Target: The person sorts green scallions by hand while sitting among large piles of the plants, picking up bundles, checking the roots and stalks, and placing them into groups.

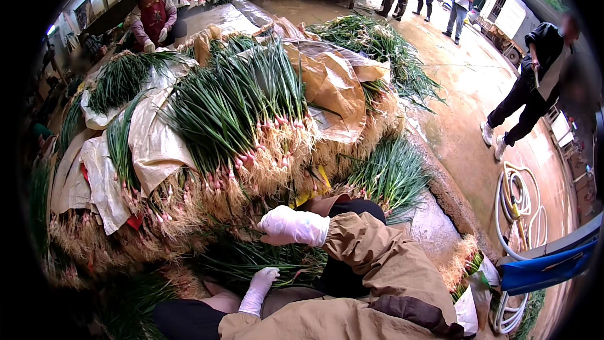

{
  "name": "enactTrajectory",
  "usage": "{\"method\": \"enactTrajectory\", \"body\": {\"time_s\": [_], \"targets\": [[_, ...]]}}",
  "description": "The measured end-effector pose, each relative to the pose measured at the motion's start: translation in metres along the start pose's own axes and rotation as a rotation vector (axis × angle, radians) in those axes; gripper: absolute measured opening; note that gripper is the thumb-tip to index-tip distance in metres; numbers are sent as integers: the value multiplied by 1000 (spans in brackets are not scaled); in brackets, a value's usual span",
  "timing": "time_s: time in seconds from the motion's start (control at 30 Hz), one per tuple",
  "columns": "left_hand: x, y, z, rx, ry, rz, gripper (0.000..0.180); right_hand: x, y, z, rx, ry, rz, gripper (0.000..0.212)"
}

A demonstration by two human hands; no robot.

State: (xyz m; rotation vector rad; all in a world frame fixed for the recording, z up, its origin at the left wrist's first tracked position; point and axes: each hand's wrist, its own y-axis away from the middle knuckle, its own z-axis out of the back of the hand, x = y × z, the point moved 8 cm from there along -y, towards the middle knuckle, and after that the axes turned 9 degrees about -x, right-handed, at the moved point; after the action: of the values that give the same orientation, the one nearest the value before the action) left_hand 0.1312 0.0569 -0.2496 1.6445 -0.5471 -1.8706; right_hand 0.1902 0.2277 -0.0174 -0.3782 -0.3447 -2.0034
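Note:
White gloves cover both my hands. My right hand is raised in front of the pile, its fingers closed; what they hold, if anything, I cannot make out. Lower and further left, my left hand is by my knees, fingers curled together beside loose green leaves; its grip is too small to read. Just beyond my hands, spring onions with pinkish bulbs and long pale roots lie stacked in a large heap. Their roots face me and their leaves point away.
Tan sheets and white sacks partly cover the heap. More spring onions lie to its right, near a concrete kerb. A coiled hose lies at right. One person sits beyond the heap; another stands at right.

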Motion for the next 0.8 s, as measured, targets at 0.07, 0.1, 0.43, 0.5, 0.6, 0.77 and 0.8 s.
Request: {"method": "enactTrajectory", "body": {"time_s": [0.07, 0.1, 0.43, 0.5, 0.6, 0.77, 0.8], "targets": [[1, 0, 1, -2, 1, 6, 30, 1, -1, -2, -28, -5, 11, 30], [2, -1, 1, 0, -3, 7, 30, 1, -1, -2, -28, -8, 11, 30], [10, -6, -1, 33, -54, -12, 35, 2, -3, -7, 61, -33, -8, 32], [9, -6, -2, 38, -48, -17, 36, 1, -2, -9, 62, -34, -8, 32], [3, -3, -3, 32, -10, -12, 33, 0, -1, -8, 61, -28, -11, 32], [8, 1, 0, 5, 12, 27, 28, 3, -3, -10, 76, -18, -16, 33], [8, -2, -1, 3, 8, 22, 28, 5, -5, -9, 75, -7, -11, 33]]}}
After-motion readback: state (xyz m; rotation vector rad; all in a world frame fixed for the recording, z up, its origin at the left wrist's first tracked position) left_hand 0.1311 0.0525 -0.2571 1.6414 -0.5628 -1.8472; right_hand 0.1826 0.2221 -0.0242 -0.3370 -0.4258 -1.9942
